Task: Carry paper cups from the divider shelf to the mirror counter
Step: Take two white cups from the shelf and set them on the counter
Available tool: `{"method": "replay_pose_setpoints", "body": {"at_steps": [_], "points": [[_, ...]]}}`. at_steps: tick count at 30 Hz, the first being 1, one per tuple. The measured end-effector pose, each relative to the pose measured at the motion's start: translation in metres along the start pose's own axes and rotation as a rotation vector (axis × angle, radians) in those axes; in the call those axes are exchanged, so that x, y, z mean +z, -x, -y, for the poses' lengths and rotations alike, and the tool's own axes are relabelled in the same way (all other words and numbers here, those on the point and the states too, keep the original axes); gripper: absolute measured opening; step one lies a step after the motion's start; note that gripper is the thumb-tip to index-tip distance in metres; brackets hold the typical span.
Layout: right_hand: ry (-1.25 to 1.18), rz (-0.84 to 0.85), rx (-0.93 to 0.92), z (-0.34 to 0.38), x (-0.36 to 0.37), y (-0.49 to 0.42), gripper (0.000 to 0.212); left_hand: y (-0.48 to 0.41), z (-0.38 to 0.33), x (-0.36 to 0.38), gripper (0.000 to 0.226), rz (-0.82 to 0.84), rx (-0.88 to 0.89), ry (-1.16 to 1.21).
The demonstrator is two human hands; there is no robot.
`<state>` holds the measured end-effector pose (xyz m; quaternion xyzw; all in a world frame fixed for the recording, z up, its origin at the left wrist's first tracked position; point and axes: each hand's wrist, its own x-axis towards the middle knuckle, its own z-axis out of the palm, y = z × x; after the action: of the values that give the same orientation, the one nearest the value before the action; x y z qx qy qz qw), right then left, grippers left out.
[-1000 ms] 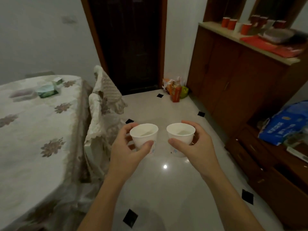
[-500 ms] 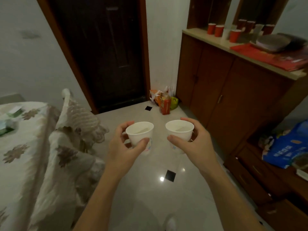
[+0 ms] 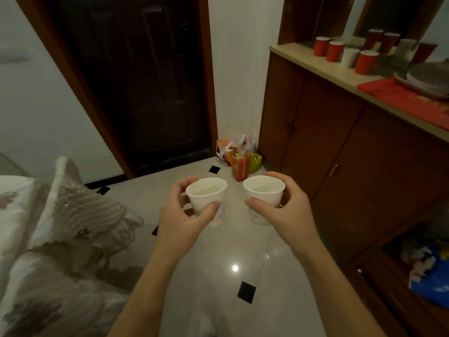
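I hold two white paper cups upright in front of me, above the tiled floor. My left hand [image 3: 179, 220] grips the left cup [image 3: 206, 195] by its side. My right hand [image 3: 286, 212] wraps around the right cup [image 3: 264, 193]. Both cups look empty. At the upper right runs the beige mirror counter [image 3: 323, 66] on brown wooden cabinets. On it stand several red paper cups [image 3: 335, 51] and a white cup [image 3: 349, 57], with their reflections in the mirror behind.
A dark door [image 3: 136, 81] is straight ahead. Bags and a carton [image 3: 239, 158] sit in the floor corner by the cabinet. A lace-covered chair [image 3: 80, 215] and table lie at the left. A red cloth [image 3: 408, 98] with stacked plates [image 3: 427, 76] covers the counter's right. A blue bag [image 3: 432, 278] lies at lower right.
I have walked forward toward the door and counter with both cups held the same way. The counter and cups on it appear nearer, and the table has slid out to the left.
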<state>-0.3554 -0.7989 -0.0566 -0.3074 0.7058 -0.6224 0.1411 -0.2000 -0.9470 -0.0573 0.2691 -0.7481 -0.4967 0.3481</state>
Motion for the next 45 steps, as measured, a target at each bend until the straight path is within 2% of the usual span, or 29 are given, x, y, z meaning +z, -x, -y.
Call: {"method": "replay_pose_setpoints", "body": {"at_steps": [9, 16, 21, 31, 45], "points": [[0.004, -0.041, 0.008, -0.029, 0.042, -0.146, 0.062, -0.156, 0.056, 0.010, 0.065, 0.043, 0.011, 0.015], [0.035, -0.109, 0.008, -0.024, 0.092, -0.286, 0.069, -0.314, 0.082, 0.005, 0.060, 0.121, 0.039, 0.046], [0.038, -0.155, 0.011, -0.034, 0.108, -0.360, 0.068, -0.400, 0.098, 0.010, 0.065, 0.124, 0.046, 0.069], [0.055, -0.185, 0.016, -0.072, 0.117, -0.497, 0.070, -0.537, 0.138, 0.051, 0.058, 0.178, 0.038, 0.087], [0.059, -0.215, 0.000, -0.123, 0.076, -0.763, 0.072, -0.785, 0.159, 0.162, 0.063, 0.178, 0.057, 0.062]]}}
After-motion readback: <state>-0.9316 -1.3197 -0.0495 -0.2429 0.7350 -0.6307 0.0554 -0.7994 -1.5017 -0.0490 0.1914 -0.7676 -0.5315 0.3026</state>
